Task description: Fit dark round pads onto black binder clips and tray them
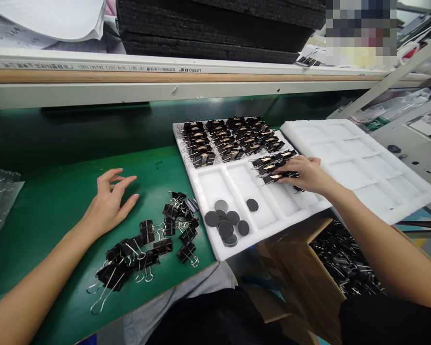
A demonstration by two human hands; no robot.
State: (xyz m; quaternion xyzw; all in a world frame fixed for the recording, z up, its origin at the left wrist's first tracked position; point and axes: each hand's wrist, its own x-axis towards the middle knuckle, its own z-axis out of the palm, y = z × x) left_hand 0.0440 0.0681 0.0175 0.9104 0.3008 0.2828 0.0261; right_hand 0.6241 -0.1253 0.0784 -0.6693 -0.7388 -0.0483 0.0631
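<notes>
Binder clips under right hand, white tray

A factory assembly or packing workstation. A green work mat covers the bench, with a long shelf running across the far side, stacked with black foam sheets. White foam trays with compartments hold rows of black binder clips; more clips lie loose near the left, and a cardboard box of them sits below on the right.
</notes>
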